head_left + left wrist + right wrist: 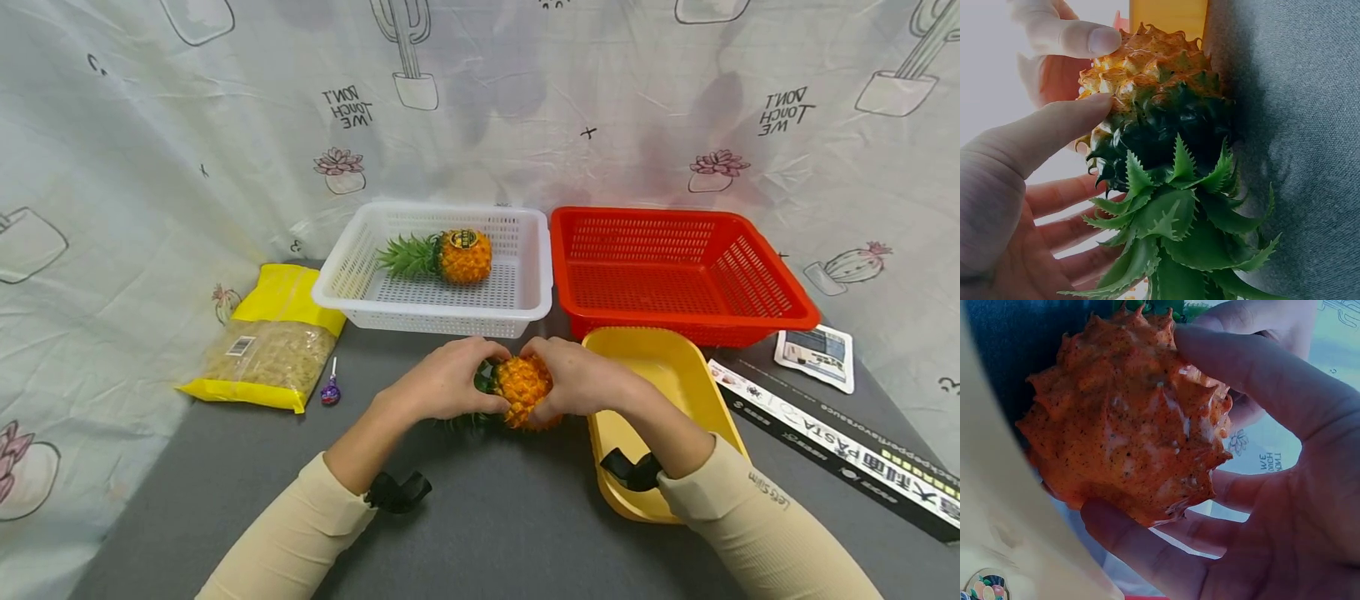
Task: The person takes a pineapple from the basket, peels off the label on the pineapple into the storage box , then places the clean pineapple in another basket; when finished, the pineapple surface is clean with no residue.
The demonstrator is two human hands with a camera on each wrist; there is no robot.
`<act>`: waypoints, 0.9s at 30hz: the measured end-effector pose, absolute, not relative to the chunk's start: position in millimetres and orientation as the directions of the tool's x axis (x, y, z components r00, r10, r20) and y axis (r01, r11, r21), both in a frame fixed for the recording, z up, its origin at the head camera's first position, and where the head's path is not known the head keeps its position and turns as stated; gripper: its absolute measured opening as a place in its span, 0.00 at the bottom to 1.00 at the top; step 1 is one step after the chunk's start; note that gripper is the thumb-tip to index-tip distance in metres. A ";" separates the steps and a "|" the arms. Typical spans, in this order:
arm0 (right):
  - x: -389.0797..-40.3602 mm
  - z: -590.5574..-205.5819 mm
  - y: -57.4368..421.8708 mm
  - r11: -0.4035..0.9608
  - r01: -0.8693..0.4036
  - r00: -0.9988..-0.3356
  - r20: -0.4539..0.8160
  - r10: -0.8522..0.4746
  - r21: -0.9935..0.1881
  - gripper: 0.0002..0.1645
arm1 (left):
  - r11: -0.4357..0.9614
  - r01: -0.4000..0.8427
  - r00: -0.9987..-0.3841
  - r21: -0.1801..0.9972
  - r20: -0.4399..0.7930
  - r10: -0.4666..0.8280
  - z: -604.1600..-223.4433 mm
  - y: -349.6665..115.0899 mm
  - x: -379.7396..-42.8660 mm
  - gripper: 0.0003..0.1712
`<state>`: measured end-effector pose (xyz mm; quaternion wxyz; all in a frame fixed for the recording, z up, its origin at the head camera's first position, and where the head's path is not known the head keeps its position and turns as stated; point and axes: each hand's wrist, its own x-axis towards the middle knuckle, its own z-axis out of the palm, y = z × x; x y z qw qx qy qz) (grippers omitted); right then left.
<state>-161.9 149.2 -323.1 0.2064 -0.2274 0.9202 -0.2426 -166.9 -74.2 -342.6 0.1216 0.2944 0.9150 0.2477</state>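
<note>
A small orange pineapple (pixel 522 385) with a green leafy crown (pixel 1172 231) lies on its side at the middle of the dark table, between both hands. My left hand (pixel 453 379) grips it from the crown side, its thumb against the fruit in the left wrist view. Around the orange base end curl the thumb and fingers of my right hand (pixel 581 379); the right wrist view shows that spiky base (pixel 1129 425) close up. Part of the crown is hidden under the left hand in the head view.
Behind, a white basket (pixel 431 312) holds another pineapple (pixel 465 257), beside a red basket (pixel 682 317). A yellow tray (pixel 667 367) sits under the right forearm. Leftward lie a yellow bag (pixel 270 333) and a lollipop (pixel 330 392); rightward, a pasta box (pixel 832 442) and a white packet (pixel 816 357).
</note>
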 end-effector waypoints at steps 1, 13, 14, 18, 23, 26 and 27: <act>-162.2 -323.6 149.1 0.778 -0.322 -0.812 -0.266 -0.520 -0.539 0.45 | 0.702 0.481 -0.795 0.525 -0.077 0.602 -342.6 -74.5 -166.9 0.36; -163.9 -319.6 154.5 0.777 -0.354 -0.812 -0.242 -0.531 -0.520 0.43 | 0.630 0.525 -0.781 0.573 0.031 0.623 -332.4 -94.2 -168.5 0.31; -164.2 -318.4 155.9 0.779 -0.352 -0.813 -0.244 -0.530 -0.519 0.42 | 0.621 0.521 -0.790 0.586 0.054 0.611 -330.5 -97.9 -169.4 0.30; -163.0 -310.0 161.6 0.780 -0.340 -0.814 -0.250 -0.524 -0.526 0.42 | 0.597 0.479 -0.837 0.644 0.130 0.531 -321.7 -112.8 -175.3 0.24; -159.6 -296.5 170.5 0.763 -0.339 -0.814 -0.235 -0.531 -0.550 0.40 | 0.636 0.466 -0.871 0.615 0.194 0.451 -311.6 -130.5 -186.4 0.21; -157.8 -286.6 176.9 0.762 -0.343 -0.822 -0.218 -0.527 -0.549 0.39 | 0.681 0.476 -0.875 0.557 0.226 0.427 -309.9 -139.6 -195.0 0.20; -157.2 -282.9 179.2 0.766 -0.345 -0.825 -0.213 -0.523 -0.543 0.39 | 0.694 0.479 -0.876 0.538 0.235 0.422 -310.0 -142.2 -197.7 0.19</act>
